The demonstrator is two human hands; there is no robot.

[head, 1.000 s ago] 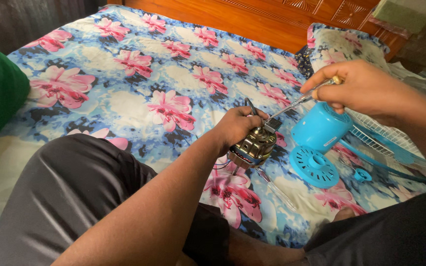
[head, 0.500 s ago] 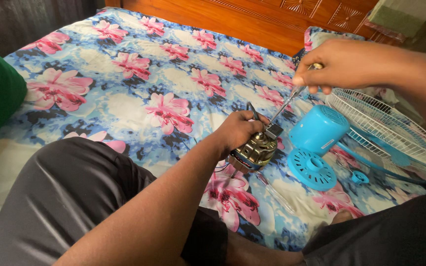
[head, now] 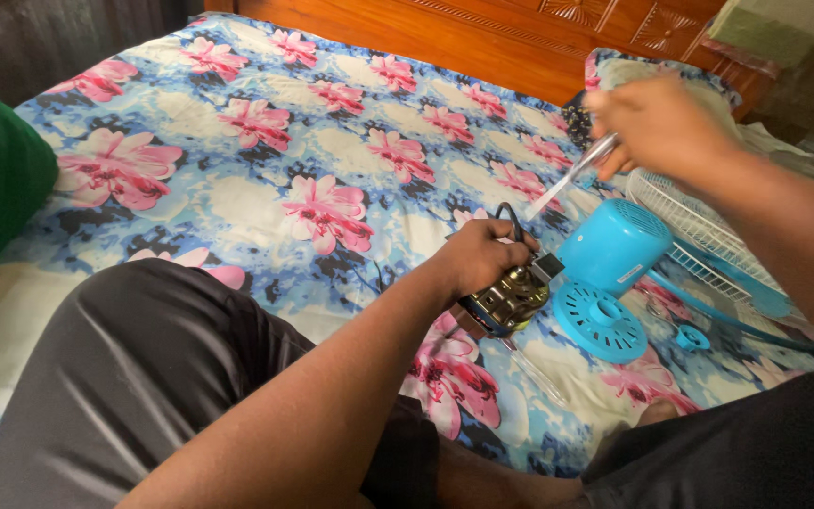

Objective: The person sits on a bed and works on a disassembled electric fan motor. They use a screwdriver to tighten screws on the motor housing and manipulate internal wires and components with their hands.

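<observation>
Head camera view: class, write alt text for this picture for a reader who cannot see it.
A person seated on a flowered bedsheet steadies a small fan motor with the left hand while the right hand holds a screwdriver raised above it. Beside the motor lie a blue motor housing, a round blue vented cover and a white wire fan guard.

The left hand (head: 482, 259) and right hand (head: 657, 123) are bare, with no rings or gloves; both forearms are uncovered to the near edge, no sleeves showing; dark grey, slightly shiny shorts (head: 143, 377) cover both thighs.
</observation>
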